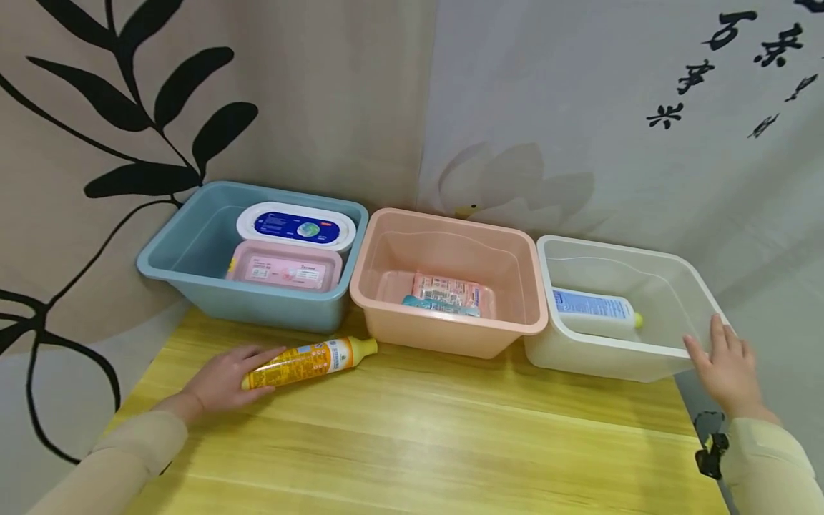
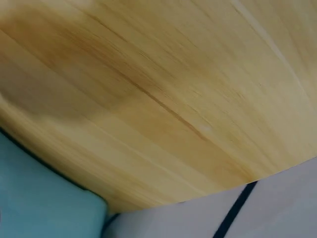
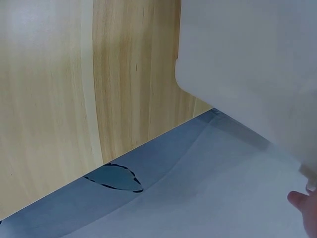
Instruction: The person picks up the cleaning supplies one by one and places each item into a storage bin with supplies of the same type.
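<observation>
In the head view, my left hand (image 1: 225,379) grips a yellow squeeze bottle (image 1: 309,363) by its base end, thumb on the near side and fingers on the far side. The bottle lies sideways low over the table, its nozzle pointing right toward the pink bin (image 1: 450,329). At far right, my right hand (image 1: 730,368) rests at the front right corner of the white bin (image 1: 599,357), its fingers fairly straight at the rim. Inside that bin lies a white bottle (image 1: 592,306) with a blue label and a yellow-green cap. Only fingertips of the right hand show in the right wrist view.
A blue bin (image 1: 257,307) at left holds a white oval pack (image 1: 296,225) and a pink-lidded pack (image 1: 286,266). Pink and teal packets (image 1: 444,290) lie in the pink bin. The bins stand in a row along the wooden table's (image 1: 438,436) back, before a curtain (image 1: 335,93).
</observation>
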A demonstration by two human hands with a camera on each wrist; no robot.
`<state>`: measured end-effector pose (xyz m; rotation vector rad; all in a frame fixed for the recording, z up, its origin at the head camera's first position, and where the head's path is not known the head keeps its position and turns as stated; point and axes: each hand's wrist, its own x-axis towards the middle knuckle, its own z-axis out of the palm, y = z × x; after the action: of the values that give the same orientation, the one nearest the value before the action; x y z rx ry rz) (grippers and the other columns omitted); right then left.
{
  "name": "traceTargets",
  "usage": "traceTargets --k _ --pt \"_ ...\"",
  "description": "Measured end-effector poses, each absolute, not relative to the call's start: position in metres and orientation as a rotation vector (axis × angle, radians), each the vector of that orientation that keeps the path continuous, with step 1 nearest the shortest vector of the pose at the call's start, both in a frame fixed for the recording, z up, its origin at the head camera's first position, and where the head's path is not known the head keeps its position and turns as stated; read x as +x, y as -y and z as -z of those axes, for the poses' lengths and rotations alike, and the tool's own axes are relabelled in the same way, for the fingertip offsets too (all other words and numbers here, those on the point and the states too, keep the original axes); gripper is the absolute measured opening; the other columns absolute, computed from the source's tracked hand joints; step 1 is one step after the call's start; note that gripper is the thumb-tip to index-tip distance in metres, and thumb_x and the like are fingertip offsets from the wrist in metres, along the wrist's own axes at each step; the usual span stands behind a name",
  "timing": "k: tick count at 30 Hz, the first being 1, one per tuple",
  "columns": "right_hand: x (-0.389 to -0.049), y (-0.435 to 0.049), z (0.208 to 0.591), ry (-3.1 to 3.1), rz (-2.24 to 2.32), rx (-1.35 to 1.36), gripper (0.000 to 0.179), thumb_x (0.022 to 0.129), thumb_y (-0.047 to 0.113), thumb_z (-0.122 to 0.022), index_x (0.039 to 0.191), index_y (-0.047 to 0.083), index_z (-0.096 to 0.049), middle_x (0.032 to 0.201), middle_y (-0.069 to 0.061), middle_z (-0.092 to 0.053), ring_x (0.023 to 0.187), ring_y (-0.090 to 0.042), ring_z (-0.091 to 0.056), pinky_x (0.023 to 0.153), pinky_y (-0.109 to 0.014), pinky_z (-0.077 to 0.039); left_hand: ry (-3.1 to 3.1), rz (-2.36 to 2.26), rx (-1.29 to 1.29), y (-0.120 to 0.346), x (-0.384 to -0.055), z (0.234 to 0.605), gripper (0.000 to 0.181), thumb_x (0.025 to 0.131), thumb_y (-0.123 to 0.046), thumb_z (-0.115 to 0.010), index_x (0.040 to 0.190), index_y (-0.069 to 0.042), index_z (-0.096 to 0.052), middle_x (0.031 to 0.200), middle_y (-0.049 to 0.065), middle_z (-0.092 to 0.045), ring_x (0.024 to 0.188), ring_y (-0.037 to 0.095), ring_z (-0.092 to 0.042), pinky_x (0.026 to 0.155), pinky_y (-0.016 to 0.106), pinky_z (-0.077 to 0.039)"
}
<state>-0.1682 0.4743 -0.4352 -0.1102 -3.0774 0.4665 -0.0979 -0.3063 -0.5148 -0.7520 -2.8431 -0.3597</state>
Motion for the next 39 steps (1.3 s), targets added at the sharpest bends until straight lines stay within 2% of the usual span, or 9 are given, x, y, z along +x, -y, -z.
traceTargets --k 13,22,31,36,39 --pt "-0.171 -0.476 0.434 3.064 -0.458 -0.090 0.073 0.100 0.045 -0.024 0.147 0.004 0.013 0.149 -0.036 0.005 0.126 -0.066 0.001 0.092 -0.079 -0.011 2.756 0.344 -0.864 0.295 -0.081 0.501 0.061 0.066 -0.036 -0.081 0.121 -0.017 -0.062 0.102 0.005 -0.063 0.087 0.020 -0.061 0.074 0.041 -0.056" --pt "-0.171 -0.479 0.438 3.060 -0.441 -0.098 0.073 0.100 0.046 -0.024 0.148 0.004 0.013 0.148 -0.037 0.004 0.127 -0.065 0.000 0.094 -0.078 -0.011 2.699 0.385 -0.903 0.270 -0.088 0.484 0.059 0.066 -0.035 -0.081 0.120 -0.016 -0.064 0.104 0.008 -0.066 0.089 0.024 -0.064 0.075 0.043 -0.056" --pt "-0.169 -0.476 0.436 3.071 -0.444 -0.098 0.072 0.100 0.045 -0.023 0.147 0.005 0.014 0.149 -0.036 0.005 0.127 -0.065 0.001 0.093 -0.079 -0.011 2.540 0.471 -1.057 0.248 -0.098 0.471 0.054 0.078 -0.049 -0.070 0.119 -0.015 -0.064 0.102 0.006 -0.067 0.088 0.020 -0.063 0.073 0.039 -0.056" --pt "-0.168 -0.475 0.435 3.089 -0.455 -0.077 0.072 0.100 0.044 -0.023 0.147 0.005 0.015 0.148 -0.037 0.008 0.129 -0.064 0.003 0.093 -0.079 -0.011 2.495 0.569 -1.092 0.233 -0.102 0.460 0.054 0.076 -0.044 -0.074 0.119 -0.013 -0.064 0.104 0.006 -0.067 0.089 0.019 -0.063 0.073 0.038 -0.057" --pt "-0.167 -0.477 0.434 3.096 -0.491 -0.072 0.074 0.100 0.044 -0.025 0.146 0.002 0.015 0.145 -0.040 0.013 0.130 -0.062 0.010 0.096 -0.078 -0.006 2.484 0.621 -1.095 0.224 -0.104 0.451 0.052 0.082 -0.051 -0.065 0.119 -0.014 -0.064 0.106 0.005 -0.067 0.091 0.020 -0.063 0.074 0.038 -0.057"
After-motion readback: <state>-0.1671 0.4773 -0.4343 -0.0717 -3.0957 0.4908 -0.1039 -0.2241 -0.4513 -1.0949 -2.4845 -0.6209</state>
